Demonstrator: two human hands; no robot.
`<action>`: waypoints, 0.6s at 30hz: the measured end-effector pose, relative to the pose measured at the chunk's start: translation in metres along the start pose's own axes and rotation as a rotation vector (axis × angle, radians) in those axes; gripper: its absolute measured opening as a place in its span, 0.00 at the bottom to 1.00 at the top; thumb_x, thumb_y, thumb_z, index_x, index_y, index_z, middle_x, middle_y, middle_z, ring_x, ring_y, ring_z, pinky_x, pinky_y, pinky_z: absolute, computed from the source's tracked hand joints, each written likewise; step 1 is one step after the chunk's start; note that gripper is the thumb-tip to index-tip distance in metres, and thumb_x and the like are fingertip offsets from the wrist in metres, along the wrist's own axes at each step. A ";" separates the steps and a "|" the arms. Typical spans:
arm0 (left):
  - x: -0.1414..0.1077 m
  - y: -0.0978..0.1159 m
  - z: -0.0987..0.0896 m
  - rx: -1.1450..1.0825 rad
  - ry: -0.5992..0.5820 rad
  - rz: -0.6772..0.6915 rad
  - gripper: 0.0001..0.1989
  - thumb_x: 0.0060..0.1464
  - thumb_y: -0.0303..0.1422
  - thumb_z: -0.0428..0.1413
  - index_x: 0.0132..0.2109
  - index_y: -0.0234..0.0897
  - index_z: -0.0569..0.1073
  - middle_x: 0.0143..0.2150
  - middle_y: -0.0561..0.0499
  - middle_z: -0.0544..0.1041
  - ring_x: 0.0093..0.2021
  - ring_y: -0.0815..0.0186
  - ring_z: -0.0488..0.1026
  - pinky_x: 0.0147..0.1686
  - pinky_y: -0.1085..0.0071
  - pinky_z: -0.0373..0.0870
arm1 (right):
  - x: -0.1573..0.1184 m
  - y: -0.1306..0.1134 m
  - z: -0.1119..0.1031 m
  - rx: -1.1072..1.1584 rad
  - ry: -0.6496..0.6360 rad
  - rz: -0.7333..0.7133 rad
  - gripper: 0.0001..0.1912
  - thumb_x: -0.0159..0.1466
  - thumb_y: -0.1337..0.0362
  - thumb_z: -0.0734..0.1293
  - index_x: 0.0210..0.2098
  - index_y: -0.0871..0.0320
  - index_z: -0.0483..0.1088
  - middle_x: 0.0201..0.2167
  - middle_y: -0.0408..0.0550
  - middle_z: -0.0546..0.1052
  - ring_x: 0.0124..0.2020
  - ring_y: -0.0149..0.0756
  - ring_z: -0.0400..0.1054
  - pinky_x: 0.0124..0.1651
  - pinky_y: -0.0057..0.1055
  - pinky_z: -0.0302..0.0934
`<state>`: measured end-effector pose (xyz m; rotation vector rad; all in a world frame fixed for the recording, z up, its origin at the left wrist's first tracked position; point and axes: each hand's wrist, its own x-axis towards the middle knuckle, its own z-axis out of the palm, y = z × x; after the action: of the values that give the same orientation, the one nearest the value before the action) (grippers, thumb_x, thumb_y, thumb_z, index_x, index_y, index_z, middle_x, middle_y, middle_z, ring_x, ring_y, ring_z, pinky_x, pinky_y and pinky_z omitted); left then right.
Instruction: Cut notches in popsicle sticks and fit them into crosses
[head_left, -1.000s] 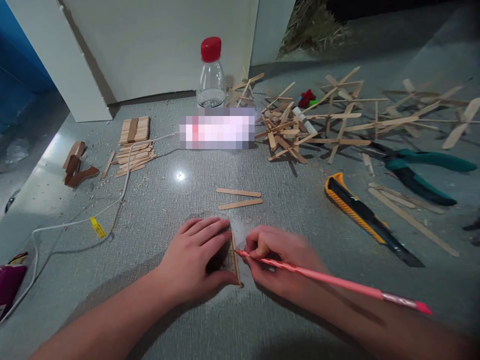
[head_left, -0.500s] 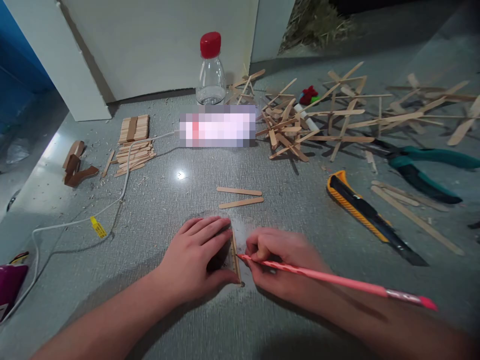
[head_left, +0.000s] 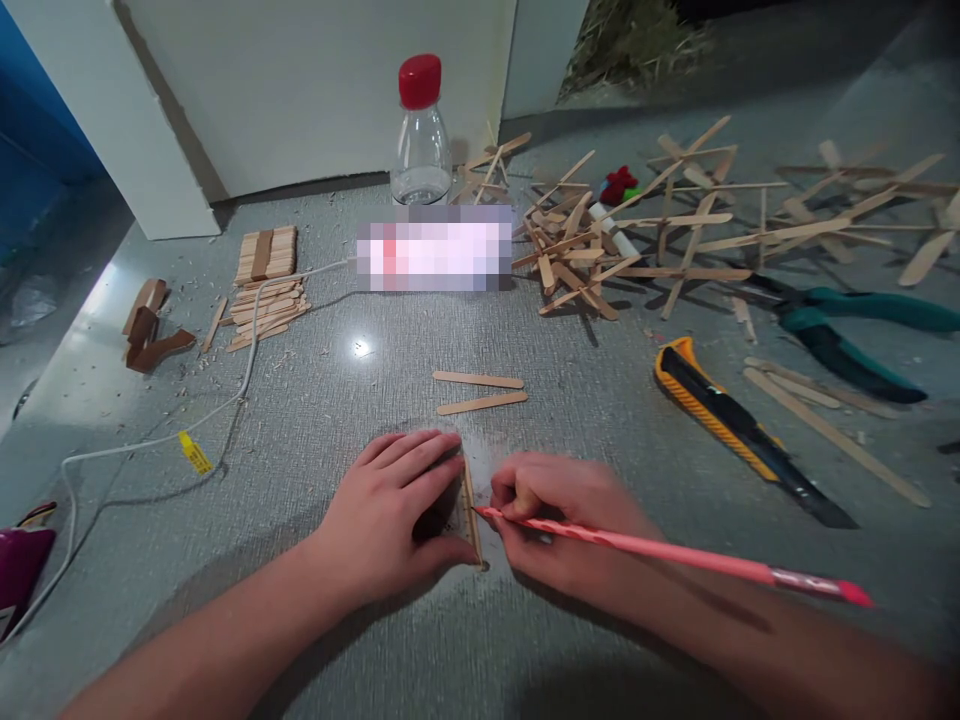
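Observation:
My left hand (head_left: 397,495) lies over a narrow wooden craft stick (head_left: 470,500), its fingertips at the far end and its thumb at the near end, holding it against the table. Part of the stick and whatever lies under the palm are hidden. Pinched in my right hand (head_left: 559,500) is a pink pencil (head_left: 652,545), its tip touching the stick's right edge about midway along. The eraser end points to the right. Just beyond my hands, two loose craft sticks (head_left: 480,404) lie close together on the table.
A yellow-black utility knife (head_left: 720,420) and green-handled pliers (head_left: 847,320) lie at right. Several joined stick pieces (head_left: 577,250) spread across the back right. A red-capped bottle (head_left: 421,150) stands behind a blurred bright device. Stick bundles (head_left: 266,255) and a white cable (head_left: 251,370) are at left.
Both hands, the stick and the pencil tip stay in nearly the same place. The pencil's eraser end sits slightly higher, and the view has shifted a little.

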<state>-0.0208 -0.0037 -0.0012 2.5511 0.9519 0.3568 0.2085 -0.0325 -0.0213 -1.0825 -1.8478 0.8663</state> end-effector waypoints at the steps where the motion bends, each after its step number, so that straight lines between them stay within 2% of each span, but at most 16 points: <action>1: 0.000 0.000 0.000 0.004 0.005 0.004 0.37 0.58 0.58 0.62 0.62 0.31 0.75 0.67 0.37 0.75 0.66 0.47 0.73 0.63 0.45 0.71 | 0.001 0.000 0.000 -0.001 0.000 -0.010 0.16 0.59 0.75 0.66 0.27 0.53 0.55 0.24 0.37 0.72 0.23 0.28 0.64 0.27 0.27 0.56; 7: 0.001 0.000 0.000 0.020 0.020 0.012 0.37 0.59 0.57 0.63 0.61 0.31 0.75 0.66 0.37 0.75 0.65 0.48 0.75 0.62 0.46 0.72 | 0.003 0.000 0.000 -0.019 0.047 0.006 0.15 0.60 0.75 0.65 0.27 0.53 0.56 0.26 0.37 0.73 0.24 0.27 0.65 0.27 0.27 0.57; 14: 0.000 -0.001 0.001 0.019 0.014 0.003 0.37 0.59 0.59 0.61 0.61 0.33 0.75 0.67 0.38 0.75 0.66 0.48 0.74 0.63 0.47 0.71 | 0.001 0.001 0.001 0.008 0.001 0.004 0.17 0.57 0.77 0.67 0.26 0.52 0.55 0.24 0.37 0.73 0.22 0.29 0.64 0.25 0.29 0.55; 18: 0.000 0.000 0.001 0.025 0.020 0.009 0.36 0.59 0.59 0.61 0.61 0.33 0.75 0.66 0.38 0.76 0.65 0.48 0.74 0.62 0.47 0.72 | 0.001 0.001 0.000 -0.008 0.030 -0.011 0.16 0.57 0.76 0.67 0.27 0.53 0.56 0.24 0.36 0.73 0.23 0.27 0.64 0.26 0.27 0.56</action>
<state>-0.0207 -0.0037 -0.0020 2.5793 0.9583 0.3755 0.2084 -0.0310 -0.0218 -1.0832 -1.8321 0.8323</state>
